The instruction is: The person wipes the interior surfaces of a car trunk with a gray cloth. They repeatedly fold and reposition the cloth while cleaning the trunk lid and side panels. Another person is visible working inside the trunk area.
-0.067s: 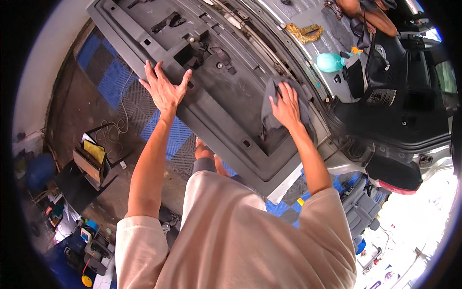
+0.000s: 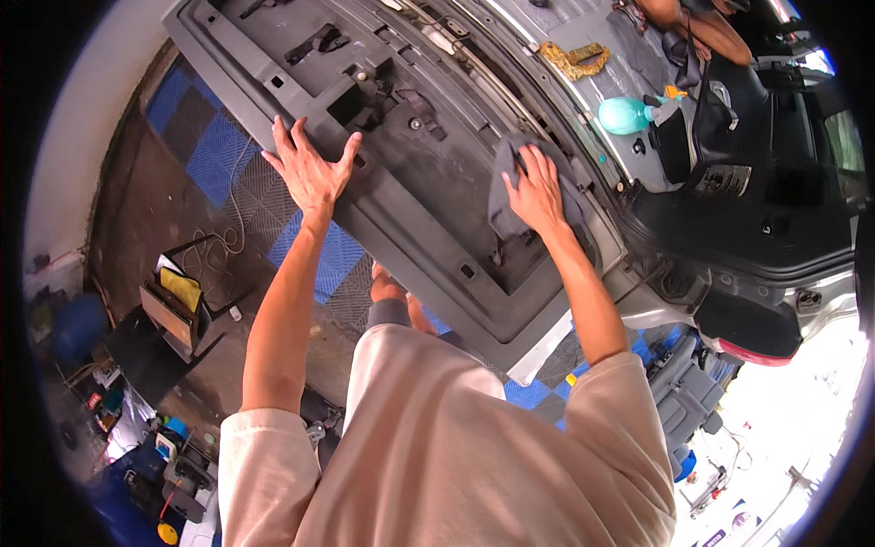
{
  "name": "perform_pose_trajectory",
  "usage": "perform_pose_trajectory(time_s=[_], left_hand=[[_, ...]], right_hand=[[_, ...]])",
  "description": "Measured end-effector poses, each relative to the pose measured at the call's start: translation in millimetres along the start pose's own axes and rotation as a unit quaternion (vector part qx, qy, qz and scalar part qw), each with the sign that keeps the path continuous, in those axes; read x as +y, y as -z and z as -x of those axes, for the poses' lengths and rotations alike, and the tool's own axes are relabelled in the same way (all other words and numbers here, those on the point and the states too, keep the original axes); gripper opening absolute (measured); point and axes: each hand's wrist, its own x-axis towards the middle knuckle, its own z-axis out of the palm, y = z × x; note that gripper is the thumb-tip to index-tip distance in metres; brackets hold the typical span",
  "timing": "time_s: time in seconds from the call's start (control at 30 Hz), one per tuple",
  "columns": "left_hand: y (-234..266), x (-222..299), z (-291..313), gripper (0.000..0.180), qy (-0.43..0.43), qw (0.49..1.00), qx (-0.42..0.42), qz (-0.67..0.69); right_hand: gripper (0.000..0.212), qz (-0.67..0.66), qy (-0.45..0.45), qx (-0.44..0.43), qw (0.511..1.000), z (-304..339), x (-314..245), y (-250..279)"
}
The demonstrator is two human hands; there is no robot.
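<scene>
A long dark grey plastic-lined panel, like a vehicle's lowered tailgate, stretches diagonally in front of me. My left hand rests on its near edge, fingers and thumb spread, holding nothing. Toward the panel's right end, my right hand presses a bunched grey cloth against the recessed surface. The fingers lie over the cloth, and its underside is hidden. Black straps and a square pocket sit in the panel's recess, left of the cloth.
Beyond the panel, a teal spray bottle and a yellow patterned cloth lie on the vehicle floor. Another person's arm shows at upper right. A grey seat stands at right; a cable runs over the tiles at left.
My right hand and the grey cloth have slid slightly left and away from me over the panel. The left hand stays in place.
</scene>
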Motion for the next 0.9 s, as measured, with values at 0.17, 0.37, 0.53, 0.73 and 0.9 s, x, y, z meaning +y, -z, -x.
perform_pose_trajectory(time_s=[0.17, 0.37, 0.53, 0.73, 0.9], left_hand=[[-0.2, 0.9, -1.1, 0.099, 0.006, 1.000, -0.006, -0.001], [-0.5, -1.0, 1.9, 0.102, -0.002, 1.000, 0.006, -0.002], [1.5, -0.3, 0.6, 0.102, 0.003, 1.000, 0.003, 0.011], [0.5, 0.2, -0.2, 0.102, -0.001, 1.000, 0.010, 0.006], [1.4, -0.1, 1.1, 0.102, 0.005, 1.000, 0.004, 0.015]], right_hand=[[0.040, -0.012, 0.003, 0.012, 1.000, -5.3, -1.0, -1.1], [0.035, 0.012, 0.005, -0.034, 0.999, 100.6, 26.6, 41.6], [0.048, 0.047, 0.067, -0.141, 0.987, 73.2, 28.9, 33.7], [0.040, 0.053, 0.114, -0.092, 0.988, -5.0, 1.4, 6.3], [0.056, 0.049, 0.113, -0.244, 0.962, 42.0, 11.3, 45.5]])
